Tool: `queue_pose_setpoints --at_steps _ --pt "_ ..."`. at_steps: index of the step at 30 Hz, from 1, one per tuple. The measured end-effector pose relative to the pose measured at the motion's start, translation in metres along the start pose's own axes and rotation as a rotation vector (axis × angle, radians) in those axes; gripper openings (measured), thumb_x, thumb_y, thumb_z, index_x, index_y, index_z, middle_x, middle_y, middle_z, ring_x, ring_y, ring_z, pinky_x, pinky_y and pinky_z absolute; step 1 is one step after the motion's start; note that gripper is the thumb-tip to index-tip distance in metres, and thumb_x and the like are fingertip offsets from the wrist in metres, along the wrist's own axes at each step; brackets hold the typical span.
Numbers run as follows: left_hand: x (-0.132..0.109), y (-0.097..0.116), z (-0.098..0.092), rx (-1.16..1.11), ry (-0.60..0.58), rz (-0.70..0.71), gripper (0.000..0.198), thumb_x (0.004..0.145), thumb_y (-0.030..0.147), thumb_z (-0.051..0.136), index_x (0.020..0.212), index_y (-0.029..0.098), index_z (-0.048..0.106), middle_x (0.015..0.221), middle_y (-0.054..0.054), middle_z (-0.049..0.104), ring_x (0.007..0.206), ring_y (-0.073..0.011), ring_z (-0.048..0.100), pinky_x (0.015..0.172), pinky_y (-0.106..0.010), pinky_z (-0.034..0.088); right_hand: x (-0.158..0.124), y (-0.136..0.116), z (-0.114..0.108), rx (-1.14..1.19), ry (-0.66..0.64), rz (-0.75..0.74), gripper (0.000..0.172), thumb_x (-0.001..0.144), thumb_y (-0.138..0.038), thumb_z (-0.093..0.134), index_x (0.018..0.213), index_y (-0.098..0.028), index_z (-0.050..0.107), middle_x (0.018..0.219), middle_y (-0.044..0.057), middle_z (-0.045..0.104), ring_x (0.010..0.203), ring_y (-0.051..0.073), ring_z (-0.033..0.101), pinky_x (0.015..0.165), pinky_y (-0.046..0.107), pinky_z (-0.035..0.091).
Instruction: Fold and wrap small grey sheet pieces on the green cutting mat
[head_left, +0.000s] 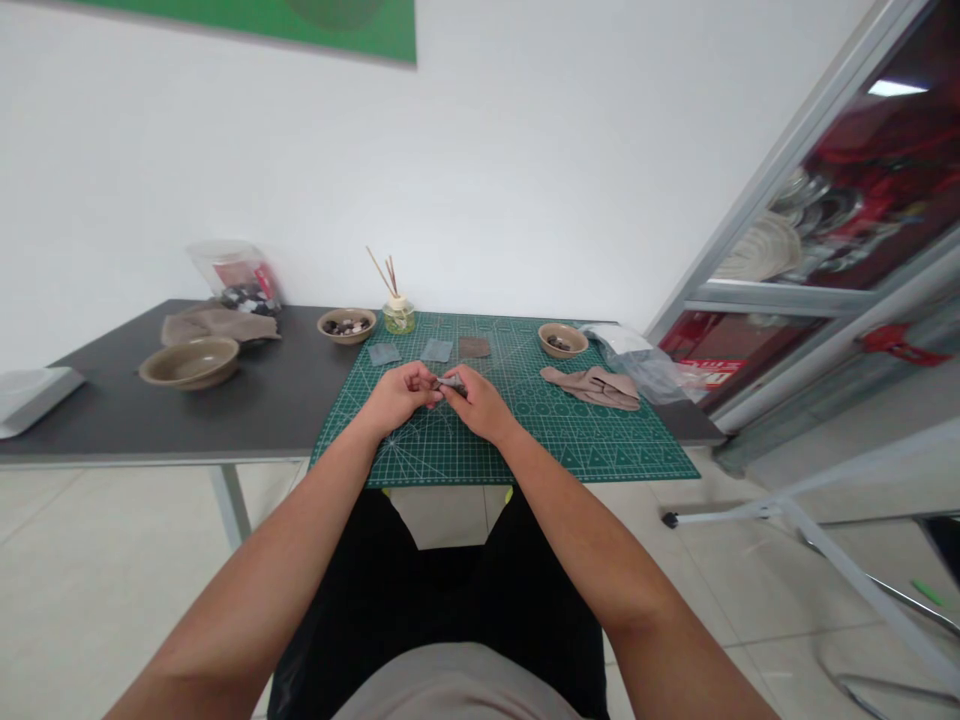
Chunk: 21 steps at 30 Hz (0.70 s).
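Note:
Both hands meet over the green cutting mat [525,455]. Between their fingertips is a small grey pouch-like piece [452,383], pinched by my right hand [480,403]. My left hand [401,397] has its fingers closed at the left end of the same piece. Just beyond the hands, two pale blue-grey squares [385,353] [436,350] and a brown square [474,347] lie in a row on the mat. A crumpled beige cloth [592,386] rests to the right of my right hand.
A bowl of dark and light stones [346,326] and a reed diffuser [399,315] stand behind. At right are a small bowl [562,340] and clear plastic bag [652,368]. A larger bowl [190,363], cloth [217,323] and bagged jar [236,275] stand left.

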<state>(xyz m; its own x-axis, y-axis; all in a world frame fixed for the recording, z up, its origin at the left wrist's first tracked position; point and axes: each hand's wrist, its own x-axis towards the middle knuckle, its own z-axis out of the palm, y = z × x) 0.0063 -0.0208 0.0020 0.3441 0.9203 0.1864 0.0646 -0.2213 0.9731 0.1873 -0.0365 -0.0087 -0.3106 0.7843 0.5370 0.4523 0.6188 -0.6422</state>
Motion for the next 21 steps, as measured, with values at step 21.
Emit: queue_pose_setpoints --at_steps 21 --pt "-0.0019 0.0036 0.0015 0.004 -0.018 -0.006 0.027 0.062 0.026 0.075 0.073 0.019 0.052 0.059 0.005 0.06 0.057 -0.0118 0.059 0.059 -0.025 0.048 -0.0012 -0.0048 -0.0017 -0.022 0.022 0.044 0.016 0.09 -0.036 0.056 0.095 -0.021 0.059 0.089 0.003 0.065 0.083 0.018 0.059 0.079 0.031 0.045"
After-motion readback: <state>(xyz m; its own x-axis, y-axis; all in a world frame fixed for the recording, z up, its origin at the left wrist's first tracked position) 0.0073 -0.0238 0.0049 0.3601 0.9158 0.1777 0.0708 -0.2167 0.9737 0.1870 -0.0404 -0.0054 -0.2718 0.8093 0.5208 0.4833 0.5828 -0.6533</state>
